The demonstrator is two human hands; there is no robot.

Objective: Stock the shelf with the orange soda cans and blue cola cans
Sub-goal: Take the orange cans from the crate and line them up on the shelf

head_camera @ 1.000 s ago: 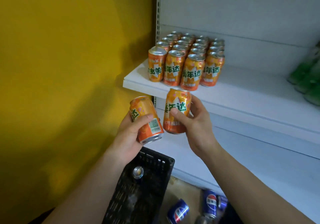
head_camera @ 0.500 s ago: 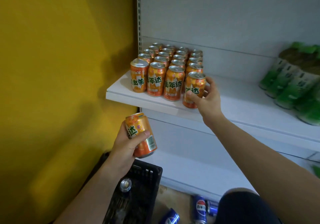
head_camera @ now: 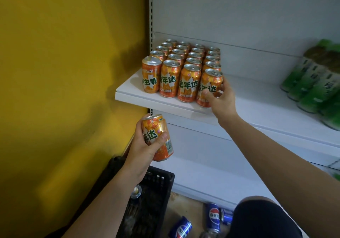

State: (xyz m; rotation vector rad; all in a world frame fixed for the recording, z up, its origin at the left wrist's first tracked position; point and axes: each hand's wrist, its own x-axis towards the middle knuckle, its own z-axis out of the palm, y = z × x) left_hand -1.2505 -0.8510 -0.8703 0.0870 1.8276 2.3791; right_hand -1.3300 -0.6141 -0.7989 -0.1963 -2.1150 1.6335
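Shelf (head_camera: 128,95): orange cans (head_camera: 184,63) massed left | right hand (head_camera: 220,99): fingers curled round front can (head_camera: 209,83), placing | left hand (head_camera: 145,145): fingers wrap spare can (head_camera: 160,136), unshelved | blue cans (head_camera: 213,215): on floor, none shelved

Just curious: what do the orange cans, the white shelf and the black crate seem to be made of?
The orange cans look like thin metal, likely aluminium: shiny silver tops with pull tabs, glossy printed sides. The white shelf is probably painted sheet metal: smooth, matte, folded front edge. The black crate looks like moulded plastic: dull lattice walls.
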